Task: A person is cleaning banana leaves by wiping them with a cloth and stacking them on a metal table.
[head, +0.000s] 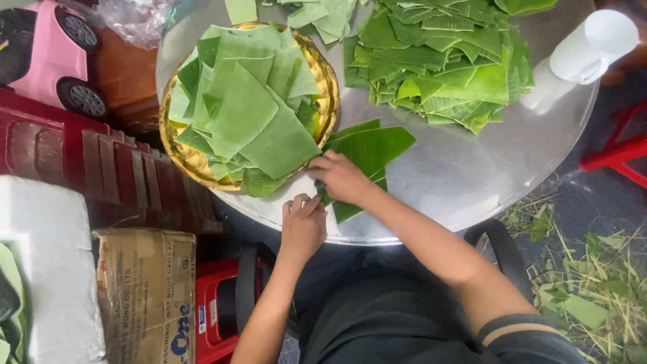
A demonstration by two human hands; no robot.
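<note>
A few dark green banana leaf pieces lie stacked on the round metal table near its front edge. My right hand presses on them, fingers curled, gripping the leaf edge. My left hand rests at the table's front rim just left of the stack, fingers bent and touching the leaf's lower end. A round golden tray to the left holds several cut pale green leaf squares. A large heap of cut leaf pieces sits at the back of the table.
A white plastic bottle lies at the table's right edge. A red stool stands right. Leaf scraps litter the floor. Left are a pink toy car, a red toy, a cardboard box and white foam.
</note>
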